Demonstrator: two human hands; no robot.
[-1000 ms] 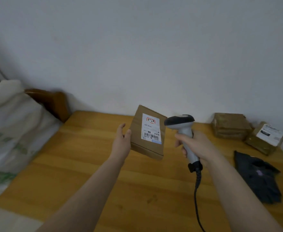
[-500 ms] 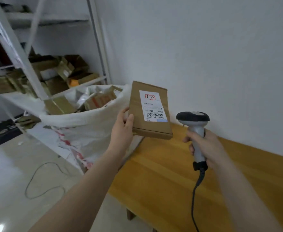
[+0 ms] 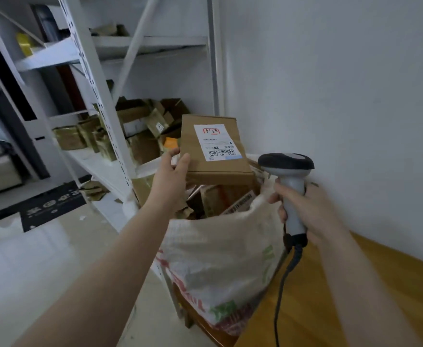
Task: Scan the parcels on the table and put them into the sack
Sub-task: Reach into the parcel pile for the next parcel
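Since the frame half a second back, my view has swung further left, and the cardboard parcel [image 3: 213, 149] now sits at centre frame above the open mouth of the sack [image 3: 220, 259] instead of over the table edge. It is tilted, with its white label [image 3: 215, 141] facing me.

My left hand [image 3: 172, 171] pinches it at the lower left corner, thumb on the labelled face and fingers behind. My right hand [image 3: 313, 211], at right of centre, is wrapped round the handle of the barcode scanner [image 3: 289, 181]. The scanner's head is near the parcel's lower right corner but not touching it, and its cable [image 3: 280, 296] trails down over the wooden table [image 3: 330, 309] at lower right.

The sack leans against the table's end, and other parcels [image 3: 213, 199] already show inside its mouth. Behind it, at upper left, a white shelving rack [image 3: 92, 96] holds more cartons.

I judge the parcel light, since a corner pinch carries it without sagging. It looks stiff and flat, and the matte cardboard should not slip. A hold along the long left edge would be steadier than the corner. For the drop, I think letting it slide in edge-first suits the crowded mouth best.
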